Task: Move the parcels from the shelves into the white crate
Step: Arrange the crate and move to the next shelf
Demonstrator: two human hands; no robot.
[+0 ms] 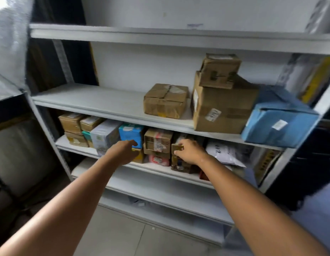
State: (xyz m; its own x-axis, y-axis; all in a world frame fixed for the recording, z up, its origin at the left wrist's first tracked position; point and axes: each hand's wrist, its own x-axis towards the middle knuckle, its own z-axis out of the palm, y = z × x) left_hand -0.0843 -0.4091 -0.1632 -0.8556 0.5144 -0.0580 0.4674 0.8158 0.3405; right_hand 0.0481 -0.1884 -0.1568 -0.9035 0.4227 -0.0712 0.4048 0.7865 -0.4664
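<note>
Parcels (157, 141) – where r they? (A)

On the shelves (105, 104), 2 rows. Most sit packed on the lower row. (B)

And the hands? (A)

Apart. R hand (191, 151) pinches a small brown box (177, 147) on the lower row. L hand (123, 153) is right at a blue box (132, 133). Can't tell if it grips. (B)

Row above? (A)

3 brown boxes & a big blue parcel (278, 119). (B)

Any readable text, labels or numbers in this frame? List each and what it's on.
Nothing is legible; every marking is blurred.
large brown box, white sticker: dark marks, unreadable.
blue parcel, white label: unreadable.
white mailer, dark print: unreadable.
top shelf, bluish tag: unreadable.
</note>
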